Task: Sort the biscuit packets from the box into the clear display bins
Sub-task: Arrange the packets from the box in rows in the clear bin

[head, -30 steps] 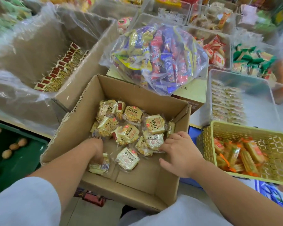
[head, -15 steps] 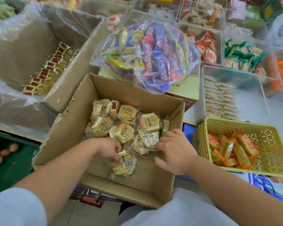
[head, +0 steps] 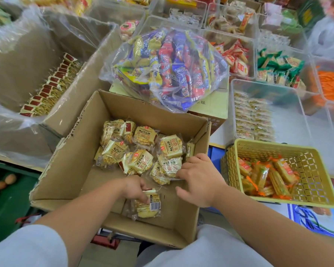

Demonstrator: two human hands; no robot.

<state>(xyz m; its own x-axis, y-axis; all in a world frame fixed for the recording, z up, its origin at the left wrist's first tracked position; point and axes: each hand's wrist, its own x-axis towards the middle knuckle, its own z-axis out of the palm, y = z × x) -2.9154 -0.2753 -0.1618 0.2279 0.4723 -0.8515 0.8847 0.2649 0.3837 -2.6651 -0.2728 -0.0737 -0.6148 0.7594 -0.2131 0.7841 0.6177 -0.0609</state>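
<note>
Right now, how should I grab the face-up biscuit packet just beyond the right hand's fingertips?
Come straight down with the right hand and pinch the face-up packet across its two side edges. It lies label-up atop the pile, and the box wall crowds its right side. The left hand holds a barcode-side packet.

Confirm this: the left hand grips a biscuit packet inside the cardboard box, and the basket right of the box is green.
Wrong colour: the head view shows the basket is yellow. The left hand does grip a biscuit packet inside the cardboard box.
</note>
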